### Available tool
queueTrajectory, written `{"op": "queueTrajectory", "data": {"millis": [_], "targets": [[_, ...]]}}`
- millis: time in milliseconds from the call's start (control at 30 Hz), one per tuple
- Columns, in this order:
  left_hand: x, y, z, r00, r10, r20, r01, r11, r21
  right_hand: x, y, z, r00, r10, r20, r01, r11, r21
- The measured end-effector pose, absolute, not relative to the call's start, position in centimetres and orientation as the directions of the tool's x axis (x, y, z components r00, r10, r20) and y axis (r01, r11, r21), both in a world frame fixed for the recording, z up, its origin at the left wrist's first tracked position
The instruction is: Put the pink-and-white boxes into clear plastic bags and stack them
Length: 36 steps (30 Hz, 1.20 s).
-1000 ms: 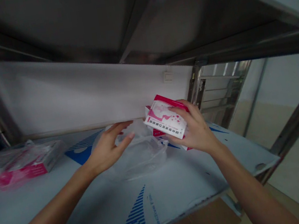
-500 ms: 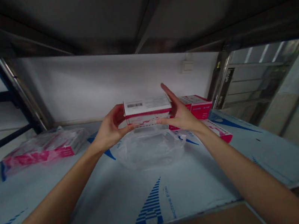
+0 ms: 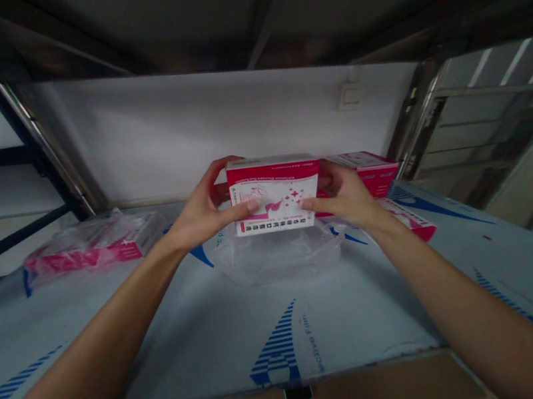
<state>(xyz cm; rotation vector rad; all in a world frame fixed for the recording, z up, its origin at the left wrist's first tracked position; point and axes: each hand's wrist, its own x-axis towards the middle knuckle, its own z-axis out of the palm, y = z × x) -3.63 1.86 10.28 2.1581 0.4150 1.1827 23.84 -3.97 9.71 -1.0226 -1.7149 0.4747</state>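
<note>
the widest thing in view is the shelf board, a pale sheet with blue striped print that runs from the left edge to the right. above it hangs the dark underside of the upper shelf, and behind it stands a white wall between metal uprights. a strip of brown cardboard shows along the bottom edge, below the front lip of the board.

at the far left of the board lies a bagged pack of pink boxes, flat and wrapped in crinkled clear film, well apart from the hands. in the middle lies a clear plastic bag, loose and crumpled, its mouth toward the wall. at the right, near the wall, sits a stacked pink box, with a flat pink box lying just in front of it.

the pink and white box is held up over the clear plastic bag, printed face toward the person, roughly level. the left hand grips its left end, thumb on the front and fingers curled over the top corner. the right hand grips its right end, thumb on the front, the fingers hidden behind. a small wall switch sits high on the wall at the right.
</note>
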Motion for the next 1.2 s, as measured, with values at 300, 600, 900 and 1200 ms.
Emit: {"op": "queueTrajectory", "data": {"millis": [300, 600, 900, 1200], "targets": [[-2.8, 2.3, 8.2, 0.812, 0.548, 0.2, 0.156, -0.534, 0.831, 25.1, -3.7, 8.3, -0.417, 0.906, 0.077, 0.429, 0.271, -0.862], [-2.4, 3.1, 6.8, 0.793, 0.586, 0.167, 0.279, -0.594, 0.755, 25.8, -2.7, 7.2, -0.421, 0.906, 0.044, 0.541, 0.29, -0.789], [-2.8, 3.6, 6.7, 0.743, 0.444, 0.501, 0.414, -0.893, 0.177, 26.0, -2.2, 6.7, -0.307, 0.891, 0.333, 0.654, 0.452, -0.606], [-6.2, 2.8, 11.4, 0.619, 0.436, 0.654, 0.168, -0.886, 0.432, 28.3, -2.1, 8.1, -0.182, 0.81, 0.557, 0.759, 0.476, -0.444]]}}
